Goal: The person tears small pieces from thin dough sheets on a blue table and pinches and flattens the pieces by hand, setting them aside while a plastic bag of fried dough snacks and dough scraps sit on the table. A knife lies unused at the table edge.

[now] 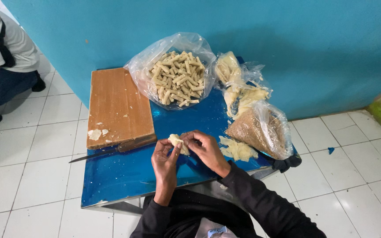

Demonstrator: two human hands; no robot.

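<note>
My left hand (165,158) and my right hand (205,146) meet over the blue table (120,176), both pinching a small pale piece of dough (177,142). Behind them an open clear bag (173,70) holds several short rolled dough sticks. A loose heap of dough sheets (237,150) lies just right of my right hand. A clear bag of brown filling (261,130) stands beside that heap.
A wooden cutting board (117,105) with dough scraps lies at the table's left, a knife (111,152) along its near edge. Another bag of pale dough (239,86) sits at the back right. A person (1,57) crouches on the white tiled floor at far left. The wall is turquoise.
</note>
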